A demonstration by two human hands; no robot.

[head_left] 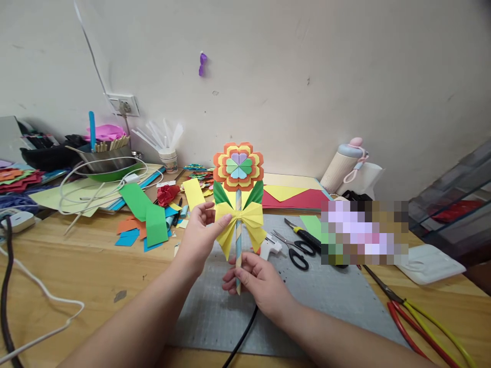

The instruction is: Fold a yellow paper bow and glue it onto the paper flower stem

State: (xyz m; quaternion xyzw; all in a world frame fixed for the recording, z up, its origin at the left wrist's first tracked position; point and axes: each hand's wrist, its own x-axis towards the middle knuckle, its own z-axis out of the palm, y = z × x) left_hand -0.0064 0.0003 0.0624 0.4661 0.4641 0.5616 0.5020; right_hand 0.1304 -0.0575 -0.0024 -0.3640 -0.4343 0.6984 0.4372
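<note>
A paper flower with layered orange, yellow, green, blue and purple petals stands upright in my hands above the grey cutting mat. Two green paper leaves flank its striped stem, and a pleated yellow paper bow sits below them. My left hand is closed on the bow's left side, thumb in front. Low on the stem, my right hand pinches it between thumb and fingers. Behind that hand lies a white glue gun, partly hidden, with a black cord running toward me.
Black-handled scissors and a yellow-black utility knife lie on the mat. Red-yellow-handled shears rest at the right. Coloured paper pieces, a cup of white sticks and a metal bowl stand left. A bottle leans by the wall.
</note>
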